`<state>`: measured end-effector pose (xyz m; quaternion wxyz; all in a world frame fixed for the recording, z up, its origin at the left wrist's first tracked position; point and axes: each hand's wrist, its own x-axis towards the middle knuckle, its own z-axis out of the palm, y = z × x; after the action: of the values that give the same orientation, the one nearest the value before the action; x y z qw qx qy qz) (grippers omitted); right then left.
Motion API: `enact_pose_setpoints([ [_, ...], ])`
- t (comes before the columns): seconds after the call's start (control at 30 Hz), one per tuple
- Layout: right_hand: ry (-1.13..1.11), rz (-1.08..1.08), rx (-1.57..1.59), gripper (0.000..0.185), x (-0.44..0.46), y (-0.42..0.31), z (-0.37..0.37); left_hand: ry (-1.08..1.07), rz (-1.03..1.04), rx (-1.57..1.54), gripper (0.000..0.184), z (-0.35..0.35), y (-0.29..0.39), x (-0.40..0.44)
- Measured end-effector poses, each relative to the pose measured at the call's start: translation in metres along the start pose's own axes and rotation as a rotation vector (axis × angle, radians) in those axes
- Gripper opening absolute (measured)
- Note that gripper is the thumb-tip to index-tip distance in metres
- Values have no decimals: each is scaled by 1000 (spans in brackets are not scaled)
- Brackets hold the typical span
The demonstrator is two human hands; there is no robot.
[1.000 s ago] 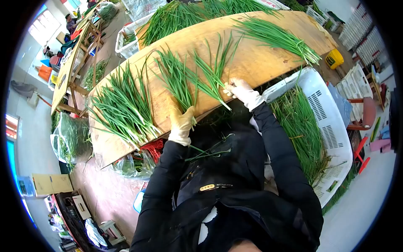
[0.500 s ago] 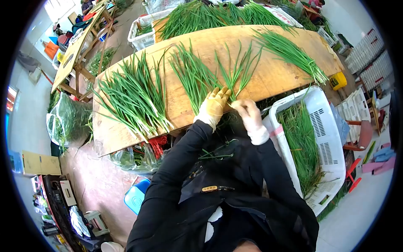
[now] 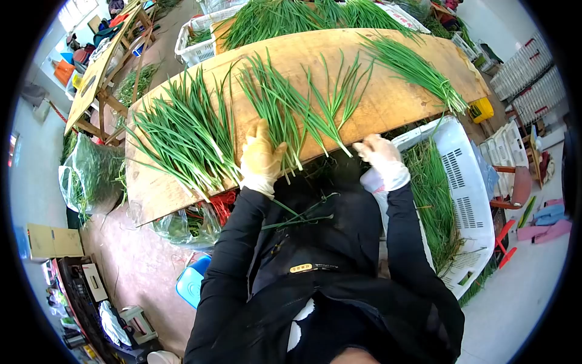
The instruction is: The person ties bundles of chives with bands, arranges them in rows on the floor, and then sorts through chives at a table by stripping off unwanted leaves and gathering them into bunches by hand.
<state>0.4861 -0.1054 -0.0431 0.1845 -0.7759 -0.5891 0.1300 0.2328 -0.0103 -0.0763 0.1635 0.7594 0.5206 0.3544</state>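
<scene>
On the wooden board lie a wide heap of green stalks (image 3: 188,133) at the left, a smaller middle bunch (image 3: 276,112), a few spread stalks (image 3: 338,103) beside it and a bunch (image 3: 418,70) at the far right. My left hand (image 3: 260,158), in a yellowed glove, rests at the lower left side of the middle bunch, fingers apart. My right hand (image 3: 381,155), in a pale glove, is at the board's front edge, right of the spread stalks' white ends. Its fingers are bent, and whether they hold anything is hidden.
A white crate (image 3: 467,200) of green stalks stands at my right. Behind the board (image 3: 303,48) lies a large green pile (image 3: 273,24). A filled plastic bag (image 3: 94,176) is at the left, a yellow container (image 3: 481,110) at the right end. Loose stalks lie on my lap.
My left hand has moved left, away from the spread stalks, to the middle bunch's near side. My right hand has drawn back to the right. Some stalks now lie between the middle bunch and the spread ones.
</scene>
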Motion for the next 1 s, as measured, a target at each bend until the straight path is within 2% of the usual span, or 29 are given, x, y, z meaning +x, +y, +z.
enact_pose_setpoints([
  [0.03, 40, -97, -90, 36, 2, -18, 4, 3, -1, -1, 61, -2, 1, 2],
  [0.1, -34, -69, -21, 37, 10, -52, 7, -225, -237, -102, 63, -11, 4, 6],
  [0.17, 70, -236, 57, 42, 22, -70, 28, 27, -34, -165, 59, 5, 0, 7],
  [0.2, 67, -314, -20, 43, 29, -76, 41, 4, -90, -193, 58, 17, -9, 7],
  [0.23, 131, -443, -143, 37, 37, -75, 54, -18, -147, -223, 57, 19, -9, 8],
  [0.3, -68, -197, -159, 34, 55, -72, 56, -60, -182, -315, 55, 35, -30, 12],
  [0.37, 153, -170, -78, 32, 74, -50, 62, -102, -217, -408, 54, 32, -33, 13],
  [0.43, 206, -31, -225, 31, 86, -43, 57, -100, -264, -454, 55, 20, -23, 11],
  [0.5, 257, -52, -280, 30, 87, -51, 52, -37, -225, -555, 59, 30, -33, 10],
  [0.57, 376, -384, -111, 27, 80, -68, 57, -5, -255, -529, 64, 27, -31, 9],
  [0.6, 295, -365, 28, 25, 69, -81, 60, -1, -258, -531, 64, 25, -29, 9],
  [0.63, 131, -281, 15, 30, 55, -104, 48, 14, -222, -505, 65, 21, -27, 9],
  [0.73, 94, -249, -68, 34, 50, -112, 54, 46, -163, -489, 67, 22, -30, 7],
  [0.8, 76, -134, -50, 42, 58, -113, 51, 62, -138, -502, 67, 27, -32, 6],
  [0.87, 76, -135, -11, 43, 72, -116, 55, 44, -236, -521, 67, 26, -28, 5],
  [1.0, -66, -42, 91, 52, 103, -136, 58, 13, -232, -515, 67, 33, -38, 5],
])
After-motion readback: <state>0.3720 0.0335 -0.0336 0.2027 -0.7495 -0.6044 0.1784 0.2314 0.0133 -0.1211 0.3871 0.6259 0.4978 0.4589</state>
